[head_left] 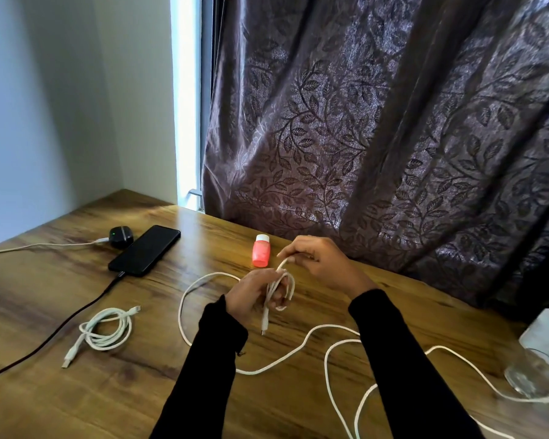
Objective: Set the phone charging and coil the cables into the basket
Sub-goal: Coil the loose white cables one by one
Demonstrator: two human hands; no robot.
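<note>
Mid-coil on the long white cable, basket nowhere in my view.

I see the table (pixel 76 391) with the long white cable (pixel 330 375) sprawled in wide loops across it, tail running off toward the glass jar (pixel 526 378) at right; my guess is a hard pull could drag that end into the jar or snag a loop around my sleeves. The phone (pixel 145 250) lies far left with a black cable (pixel 76 315) in its port, so tugging near it risks unplugging. A coiled white cable (pixel 105 331) sits loose and could spring open. The left hand (pixel 251 296) grips the few wound loops, the right hand (pixel 317 258) pinches the strand just above it, hands nearly touching; loops may slip off the fingers. A pink bottle (pixel 261 251) stands close behind and could get tipped.
</note>
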